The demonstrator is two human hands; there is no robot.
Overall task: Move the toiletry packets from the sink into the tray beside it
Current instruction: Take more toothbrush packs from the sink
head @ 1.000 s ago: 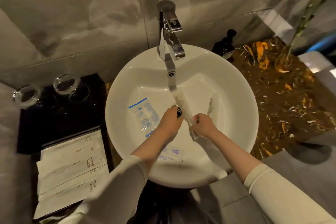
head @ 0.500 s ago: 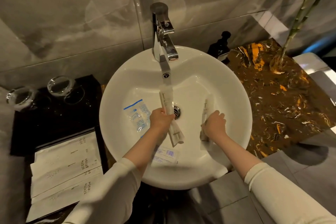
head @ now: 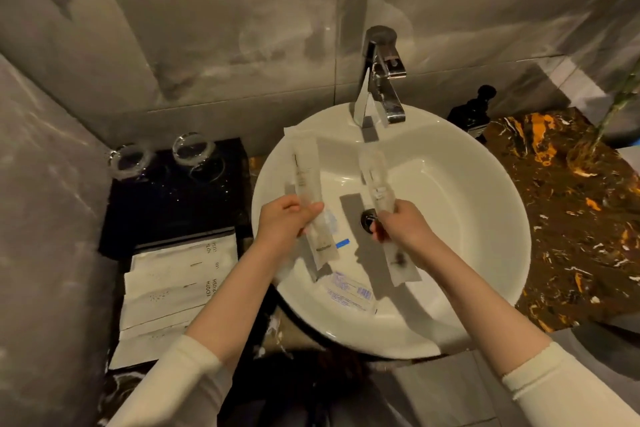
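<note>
**A:** What's nearest?

**B:** Two cream sleeves coming in from the bottom edge. Just left of them, a black tray (head: pixel 173 204) sits on the bench beside the sink, with white toothbrush sachets (head: pixel 173 288) stacked overlapping at its near end.

**A:** And the hands?

**B:** Both are over the white round sink (head: pixel 485 218). The left hand (head: pixel 284 222) has its grip curled round a long clear packet (head: pixel 308 184), thumb across the front; the packet runs from below the hand up over the sink's far-left rim. The right hand (head: pixel 401 225) has its grip pinched on a second clear packet (head: pixel 377 184), whose top tilts toward the tap and whose lower end hangs below the hand over the basin.

**A:** Anything left in the basin?

**B:** Yes. A flat packet with blue print and a barcode (head: pixel 349 293) lies on the near slope. Another packet with a blue strip (head: pixel 341 243) shows between the hands, mostly hidden behind the left hand's packet. The drain (head: pixel 367 218) sits just beside the right hand.

**A:** Further back?

**B:** On the far end of the tray, two clear glasses (head: pixel 162 156) stand side by side. A chrome tap (head: pixel 381 80) rises behind the sink. To its right, a dark pump bottle (head: pixel 474 111) stands on the brown-and-orange marbled bench (head: pixel 571 218), against grey wall tiles.
</note>
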